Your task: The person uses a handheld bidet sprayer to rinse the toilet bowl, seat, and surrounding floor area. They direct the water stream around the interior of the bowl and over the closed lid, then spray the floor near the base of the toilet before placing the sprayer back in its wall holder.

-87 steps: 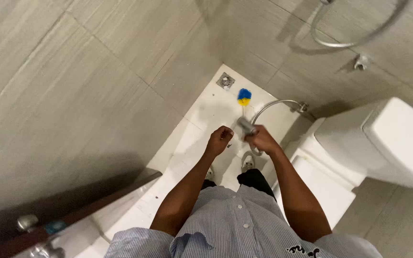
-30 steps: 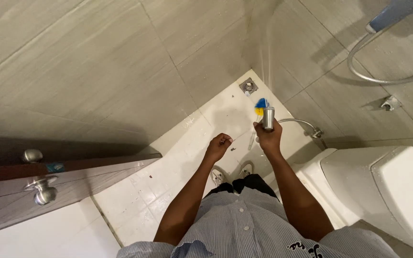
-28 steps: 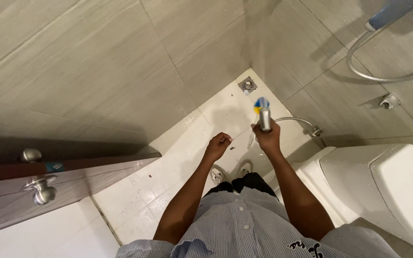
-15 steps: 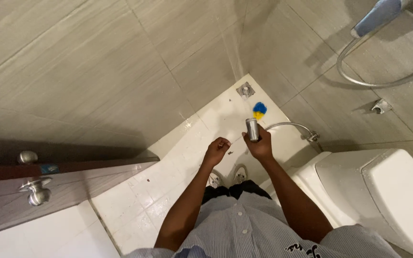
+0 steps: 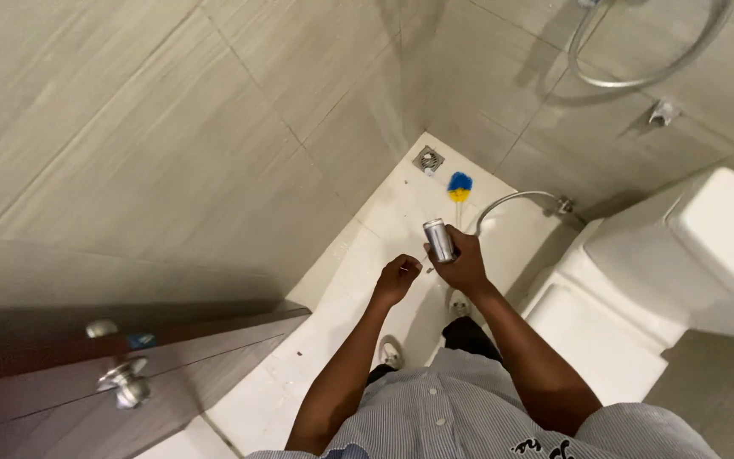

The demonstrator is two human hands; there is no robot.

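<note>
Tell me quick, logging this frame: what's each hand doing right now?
Left hand: loosely curled, pinching something too small to tell.
Right hand: closed around the metal sprayer head.

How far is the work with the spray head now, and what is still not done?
Done: the right hand has the metal spray head lifted off the floor, its hose curving back to the wall valve. In hand: the head points up toward the corner; the left hand is loosely closed beside it, holding nothing clear. No water is visible. Left: the blue and yellow brush lies untouched near the floor drain.
</note>
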